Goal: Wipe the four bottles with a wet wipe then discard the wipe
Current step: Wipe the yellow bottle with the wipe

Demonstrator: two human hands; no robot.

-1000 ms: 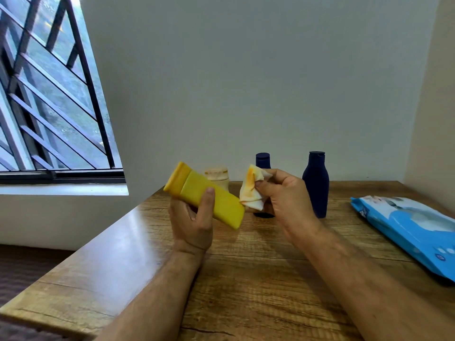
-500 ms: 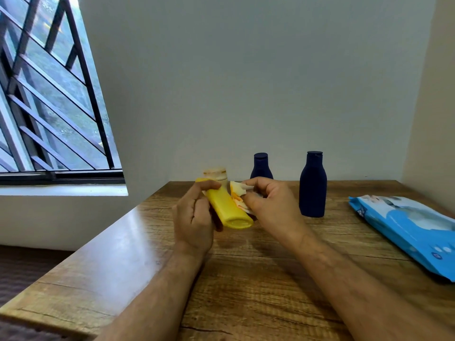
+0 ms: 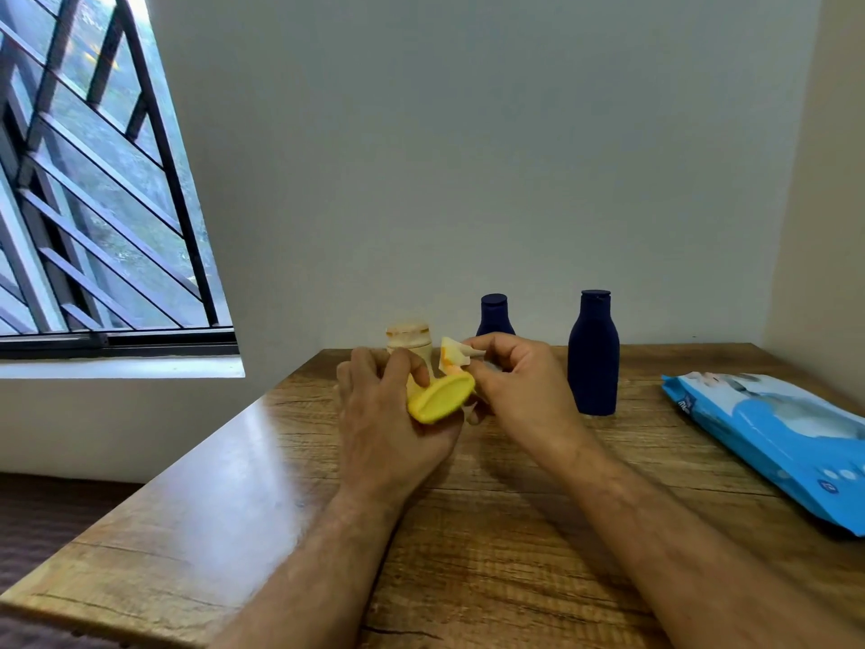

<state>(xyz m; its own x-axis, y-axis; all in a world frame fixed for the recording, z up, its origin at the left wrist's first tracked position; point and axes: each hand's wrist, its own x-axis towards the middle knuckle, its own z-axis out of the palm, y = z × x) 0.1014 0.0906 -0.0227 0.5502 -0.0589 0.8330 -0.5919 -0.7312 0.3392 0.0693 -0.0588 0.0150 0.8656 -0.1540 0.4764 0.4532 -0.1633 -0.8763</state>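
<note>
The yellow bottle (image 3: 441, 397) is held above the desk (image 3: 262, 484), its end facing the camera, with the left hand (image 3: 388, 414) wrapped around it. The right hand (image 3: 515, 391) pinches the stained wet wipe (image 3: 453, 358) against it. Behind stand a beige bottle (image 3: 408, 338) and two dark blue bottles (image 3: 593, 353). A blue wipes pack (image 3: 772, 437) lies right.
</note>
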